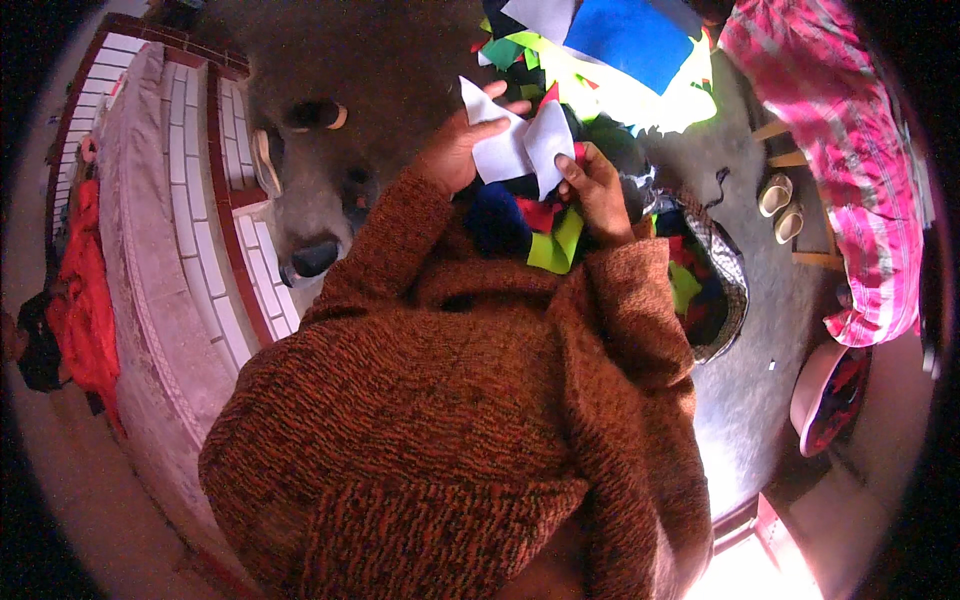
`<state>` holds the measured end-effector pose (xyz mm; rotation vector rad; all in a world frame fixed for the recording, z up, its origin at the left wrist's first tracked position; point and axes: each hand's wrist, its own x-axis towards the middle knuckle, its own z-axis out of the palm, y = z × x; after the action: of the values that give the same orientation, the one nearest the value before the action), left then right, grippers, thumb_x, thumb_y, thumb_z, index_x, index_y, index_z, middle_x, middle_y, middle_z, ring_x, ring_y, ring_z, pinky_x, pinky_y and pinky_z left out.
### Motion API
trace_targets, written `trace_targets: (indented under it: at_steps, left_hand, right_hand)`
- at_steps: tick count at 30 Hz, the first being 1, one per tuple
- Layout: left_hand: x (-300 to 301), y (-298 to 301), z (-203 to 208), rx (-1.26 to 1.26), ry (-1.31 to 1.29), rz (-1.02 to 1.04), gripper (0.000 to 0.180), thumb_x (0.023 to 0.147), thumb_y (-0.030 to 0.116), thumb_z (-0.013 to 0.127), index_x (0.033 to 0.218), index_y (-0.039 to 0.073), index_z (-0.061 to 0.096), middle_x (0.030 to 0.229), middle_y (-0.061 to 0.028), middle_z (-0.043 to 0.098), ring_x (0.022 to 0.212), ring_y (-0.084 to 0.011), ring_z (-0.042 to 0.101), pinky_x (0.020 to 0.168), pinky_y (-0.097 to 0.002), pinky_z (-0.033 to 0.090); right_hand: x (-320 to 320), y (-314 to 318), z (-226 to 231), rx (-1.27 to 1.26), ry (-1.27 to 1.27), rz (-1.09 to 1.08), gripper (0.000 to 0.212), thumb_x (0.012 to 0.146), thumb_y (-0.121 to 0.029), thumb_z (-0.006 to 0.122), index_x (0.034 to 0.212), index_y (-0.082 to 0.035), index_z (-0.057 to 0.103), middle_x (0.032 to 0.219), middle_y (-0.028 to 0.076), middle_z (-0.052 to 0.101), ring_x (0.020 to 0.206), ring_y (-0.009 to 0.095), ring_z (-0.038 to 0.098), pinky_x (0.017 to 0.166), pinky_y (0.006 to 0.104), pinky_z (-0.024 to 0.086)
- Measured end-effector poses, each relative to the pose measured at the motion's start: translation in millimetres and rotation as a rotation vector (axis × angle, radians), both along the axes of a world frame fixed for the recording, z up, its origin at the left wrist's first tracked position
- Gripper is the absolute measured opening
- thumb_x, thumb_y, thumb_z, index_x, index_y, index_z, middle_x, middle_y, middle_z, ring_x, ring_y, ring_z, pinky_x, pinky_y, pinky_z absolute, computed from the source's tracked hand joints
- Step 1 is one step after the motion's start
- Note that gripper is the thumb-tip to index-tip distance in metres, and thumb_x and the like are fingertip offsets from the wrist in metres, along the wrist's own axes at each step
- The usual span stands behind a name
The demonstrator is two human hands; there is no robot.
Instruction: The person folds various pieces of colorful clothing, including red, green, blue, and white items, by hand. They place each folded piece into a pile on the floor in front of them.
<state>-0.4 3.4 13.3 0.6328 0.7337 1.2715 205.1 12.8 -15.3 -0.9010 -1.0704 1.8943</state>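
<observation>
My left hand (458, 148) grips a white cloth scrap (498, 155) with pointed corners, its thumb across the front and other fingers partly spread behind. My right hand (597, 190) pinches another white cloth piece (549, 148) between thumb and fingers. The two white pieces meet or overlap between my hands; whether they are joined I cannot tell. A little red shows at the second piece's tip. On my lap below lie a dark blue scrap (498, 222), a red scrap (537, 213) and a yellow-green scrap (555, 243).
Ahead is a heap of scraps topped by a blue piece (635, 40). An open sack (738, 275) of scraps stands at my right. Beyond are cream slippers (780, 208), pink plaid cloth (830, 130) and a pink basin (812, 400). A tiled ledge (195, 215) and dark shoes (315, 258) lie left.
</observation>
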Motion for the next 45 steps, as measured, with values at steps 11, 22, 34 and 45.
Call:
trace_targets:
  at_steps: [11, 22, 34, 45]
  left_hand:
    - [-31, 8, 2, 0.033, 0.201, 0.004, 0.052, 0.081, 0.007, 0.051, 0.130, -0.001, 0.035, 0.114, -0.0204, 0.054, 0.102, -0.0309, 0.056, 0.091, -0.0420, 0.043]
    - [-28, 47, 64, 0.236, 0.086, 0.000, 0.049, 0.084, 0.007, 0.048, 0.130, -0.002, 0.034, 0.124, -0.0250, 0.046, 0.116, -0.0330, 0.046, 0.101, -0.0439, 0.034]
    - [11, 152, 99, 0.361, -0.251, -0.017, 0.045, 0.084, 0.000, 0.047, 0.128, 0.002, 0.038, 0.127, -0.0231, 0.045, 0.120, -0.0328, 0.042, 0.102, -0.0456, 0.032]
    - [12, 207, 40, 0.097, 0.113, 0.391, 0.050, 0.080, -0.009, 0.046, 0.127, 0.006, 0.037, 0.114, -0.0192, 0.055, 0.101, -0.0269, 0.055, 0.089, -0.0378, 0.044]
  right_hand:
    - [-4, 0, -1, 0.011, 0.053, -0.084, 0.013, 0.087, -0.014, 0.054, 0.095, -0.004, 0.051, 0.070, 0.000, 0.054, 0.054, 0.006, 0.044, 0.050, 0.0198, 0.036]
    - [-5, 2, -2, -0.062, 0.156, -0.031, 0.012, 0.087, -0.009, 0.050, 0.098, -0.003, 0.051, 0.075, 0.002, 0.057, 0.057, 0.006, 0.047, 0.050, 0.0192, 0.037]
    - [-1, 3, -14, 0.134, -0.045, 0.049, 0.012, 0.087, -0.009, 0.053, 0.097, -0.004, 0.053, 0.077, 0.000, 0.058, 0.061, 0.006, 0.051, 0.052, 0.0190, 0.040]
    - [2, 3, -10, 0.025, -0.033, 0.095, 0.018, 0.086, -0.005, 0.054, 0.104, -0.003, 0.053, 0.090, 0.001, 0.059, 0.080, 0.009, 0.053, 0.072, 0.0240, 0.045]
